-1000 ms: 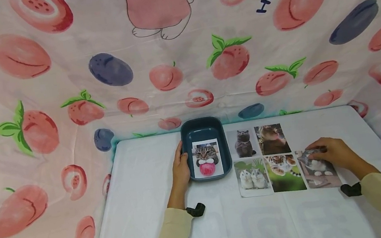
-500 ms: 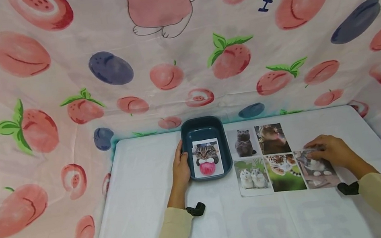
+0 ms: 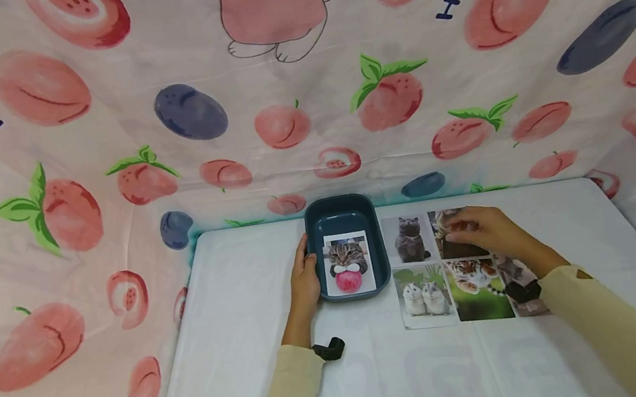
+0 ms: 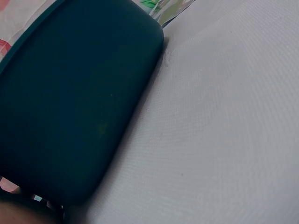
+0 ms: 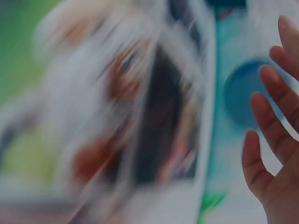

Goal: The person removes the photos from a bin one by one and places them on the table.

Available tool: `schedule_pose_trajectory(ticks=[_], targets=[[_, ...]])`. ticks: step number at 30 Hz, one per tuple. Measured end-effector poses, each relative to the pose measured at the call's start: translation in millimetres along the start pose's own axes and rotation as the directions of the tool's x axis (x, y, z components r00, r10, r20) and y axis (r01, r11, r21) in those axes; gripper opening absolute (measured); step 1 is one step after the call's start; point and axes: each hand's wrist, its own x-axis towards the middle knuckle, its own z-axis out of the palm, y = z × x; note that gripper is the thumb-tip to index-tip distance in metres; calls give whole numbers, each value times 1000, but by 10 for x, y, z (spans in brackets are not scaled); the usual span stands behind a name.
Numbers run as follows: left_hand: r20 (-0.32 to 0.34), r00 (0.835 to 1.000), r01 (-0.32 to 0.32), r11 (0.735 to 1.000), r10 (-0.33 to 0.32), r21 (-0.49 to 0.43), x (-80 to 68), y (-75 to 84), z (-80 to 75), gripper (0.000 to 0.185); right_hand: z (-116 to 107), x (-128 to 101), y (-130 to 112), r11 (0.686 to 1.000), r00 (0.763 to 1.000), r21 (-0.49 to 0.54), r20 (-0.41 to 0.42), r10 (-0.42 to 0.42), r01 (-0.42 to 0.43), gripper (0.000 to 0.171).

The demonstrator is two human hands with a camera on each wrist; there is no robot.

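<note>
My left hand [image 3: 304,285] grips the left side of a dark teal tray [image 3: 341,214], whose outer wall fills much of the left wrist view. A photo card of a tabby cat with a pink ball [image 3: 349,279] lies inside the tray. My right hand [image 3: 496,233] is over a brown animal photo card [image 3: 442,235] in the back row, covering part of it. In the right wrist view the fingers [image 5: 275,126] are spread and loosely bent, with nothing between them. The right forearm partly hides a kitten card [image 3: 514,269].
Beside the tray lie a grey cat card [image 3: 410,240], a card with two white rodents [image 3: 425,299] and a tiger cub card [image 3: 480,291]. The white table [image 3: 233,292] meets a fruit-print cloth [image 3: 220,198] at its back edge.
My right hand has left the kitten card and moved left and back to the brown animal card. The left hand keeps its hold on the tray.
</note>
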Motion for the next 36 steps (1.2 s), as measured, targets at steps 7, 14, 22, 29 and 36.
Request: schedule_pose_trajectory(ticks=[7, 14, 22, 29, 36], targets=[[-5, 1000, 3, 1000, -3, -7, 5, -7, 5, 50, 185, 701, -660, 991, 982, 80, 150, -118, 106, 37], [-4, 1000, -1, 1000, 1, 10, 8, -5, 9, 50, 457, 1272, -1100, 992, 943, 76, 312, -119, 100, 43], [2, 1000, 0, 1000, 0, 8, -6, 0, -4, 49, 772, 1714, -1346, 992, 870, -33, 484, -90, 121, 49], [7, 1000, -10, 1000, 10, -4, 1, -1, -9, 50, 1021, 1814, -1428, 987, 827, -159, 558, 69, 25, 43], [8, 1000, -25, 999, 25, -20, 15, -16, -4, 49, 1181, 1803, -1415, 977, 845, -210, 516, 140, -33, 29]])
